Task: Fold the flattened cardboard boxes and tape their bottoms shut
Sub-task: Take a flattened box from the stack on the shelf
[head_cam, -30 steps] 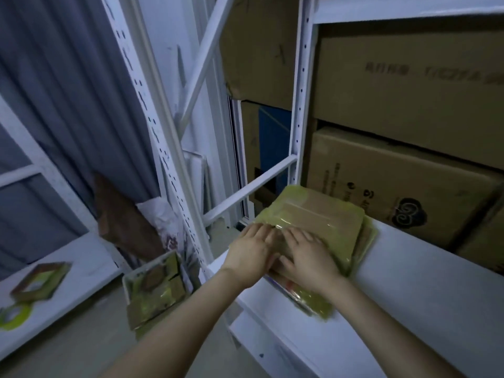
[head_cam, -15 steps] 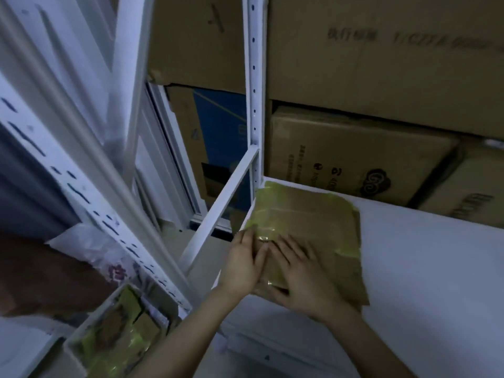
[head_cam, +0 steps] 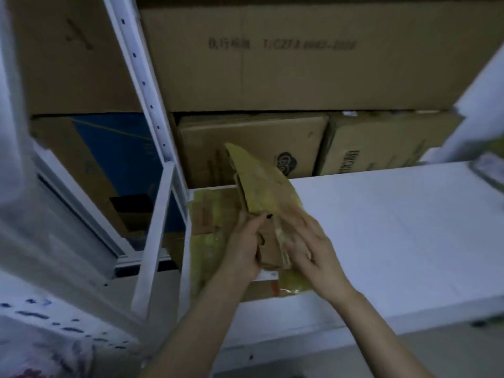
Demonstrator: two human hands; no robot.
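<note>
A flattened cardboard box [head_cam: 261, 184] covered in yellowish tape is tilted up off the white shelf [head_cam: 395, 227], its far corner pointing upward. My left hand [head_cam: 245, 246] grips its near edge from the left, thumb over the brown cardboard. My right hand [head_cam: 311, 246] holds the same end from the right, fingers curled on the taped face; it is motion-blurred. Beneath them more flattened boxes [head_cam: 210, 214] lie stacked at the shelf's left end.
Large brown cartons [head_cam: 300, 55] fill the back of the rack, two smaller ones [head_cam: 253, 148] standing behind the stack. A white perforated upright [head_cam: 147, 85] and a slanted brace [head_cam: 152, 236] stand to the left. A blurred white object [head_cam: 480, 110] hangs at the right edge.
Both hands pressed flat on the stack before. Now they have lifted the top flattened box and tilted it up on edge. The camera has moved closer and turned right.
</note>
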